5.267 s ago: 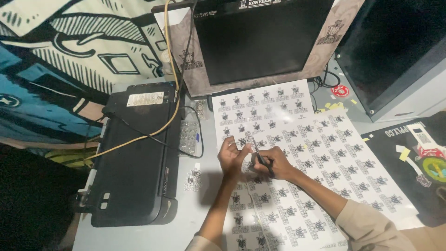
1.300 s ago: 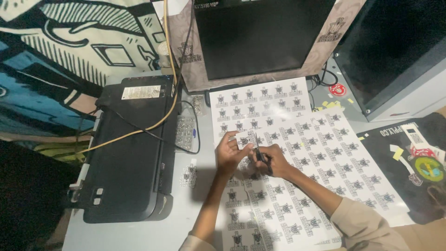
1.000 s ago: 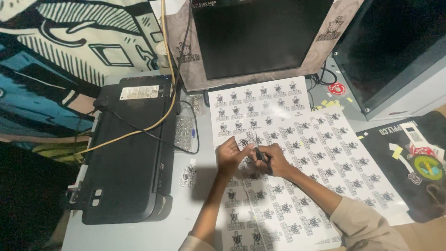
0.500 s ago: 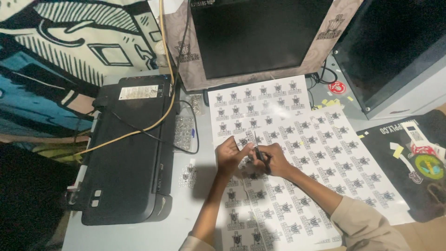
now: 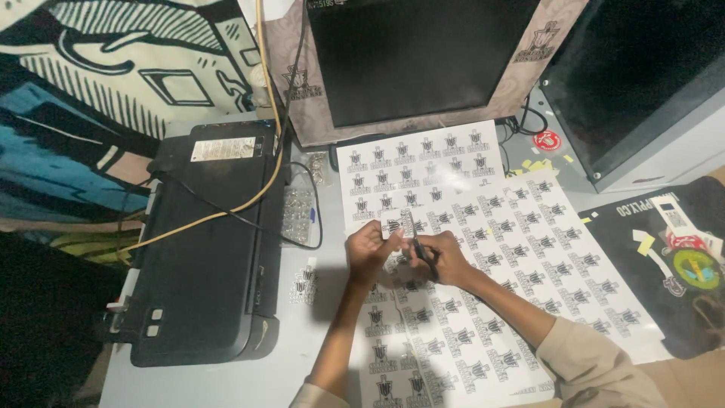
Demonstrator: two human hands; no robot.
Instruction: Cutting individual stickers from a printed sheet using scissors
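Two big sticker sheets lie on the counter beside a black printer. Above them, the left hand fingers pinch a small sticker, and the right hand fingers grip dark scissors.

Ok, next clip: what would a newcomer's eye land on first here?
Probably the white sticker sheets, covered in rows of small dark emblems and spread across the desk's middle and right. Over them the left hand pinches a small cut-out piece, while the right hand works dark-handled scissors beside it. A big black printer fills the left side.
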